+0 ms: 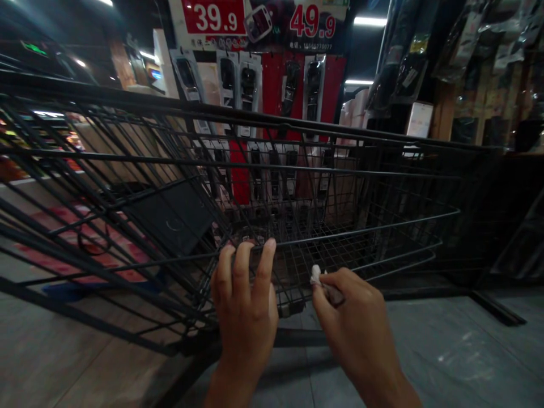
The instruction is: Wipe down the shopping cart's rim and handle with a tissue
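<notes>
A black wire shopping cart (272, 168) fills the view side-on. My left hand (244, 306) is at its lower side, fingers stretched and apart, the tips near a horizontal wire. Whether they touch the wire I cannot tell. Nothing shows in that hand. Just to its right, my right hand (355, 323) is closed in a pinch on a crumpled white tissue (315, 274), which sticks out past the thumb and forefinger. The rest of the tissue is hidden by the fingers. Through the wires the cart's mesh bottom (331, 246) shows.
Behind the cart hangs a rack of packaged remote-like items (249, 85) under a price sign (259, 22). A dark flat panel (172, 218) is at the cart's left end. Pink patterned packaging (76, 241) lies beyond it. Grey floor tiles (450, 351) are below.
</notes>
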Available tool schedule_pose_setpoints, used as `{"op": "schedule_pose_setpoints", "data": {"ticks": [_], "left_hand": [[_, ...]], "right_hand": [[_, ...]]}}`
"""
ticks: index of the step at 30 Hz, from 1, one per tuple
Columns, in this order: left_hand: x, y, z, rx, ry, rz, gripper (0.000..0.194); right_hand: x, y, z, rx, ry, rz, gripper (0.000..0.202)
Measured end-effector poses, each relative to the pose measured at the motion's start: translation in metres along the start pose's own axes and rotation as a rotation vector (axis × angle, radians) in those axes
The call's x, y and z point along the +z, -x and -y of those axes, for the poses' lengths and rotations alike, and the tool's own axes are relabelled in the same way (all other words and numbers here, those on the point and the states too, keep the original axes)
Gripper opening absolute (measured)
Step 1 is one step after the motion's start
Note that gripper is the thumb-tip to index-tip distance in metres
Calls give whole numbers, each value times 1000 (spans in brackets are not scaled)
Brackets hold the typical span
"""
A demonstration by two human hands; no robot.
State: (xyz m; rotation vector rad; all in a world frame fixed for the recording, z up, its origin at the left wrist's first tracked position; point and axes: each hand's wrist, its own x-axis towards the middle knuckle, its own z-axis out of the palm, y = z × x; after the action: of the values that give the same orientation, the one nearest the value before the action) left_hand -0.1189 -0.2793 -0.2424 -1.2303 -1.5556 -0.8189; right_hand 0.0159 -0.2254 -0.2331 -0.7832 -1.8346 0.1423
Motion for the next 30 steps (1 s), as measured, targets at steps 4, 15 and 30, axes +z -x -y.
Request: {"op": "schedule_pose_setpoints", "data": {"ticks": [4, 15, 30], "left_hand": [[0, 0, 1, 12, 20, 4, 54], [-6, -1, 0, -4, 31, 47, 51], [1, 17, -2, 11, 109, 7, 64]], "right_hand": [[4, -11, 24, -128, -231, -152, 15], [41, 1, 24, -97, -181, -157, 16], [31, 14, 4, -28, 37, 54, 22]]}}
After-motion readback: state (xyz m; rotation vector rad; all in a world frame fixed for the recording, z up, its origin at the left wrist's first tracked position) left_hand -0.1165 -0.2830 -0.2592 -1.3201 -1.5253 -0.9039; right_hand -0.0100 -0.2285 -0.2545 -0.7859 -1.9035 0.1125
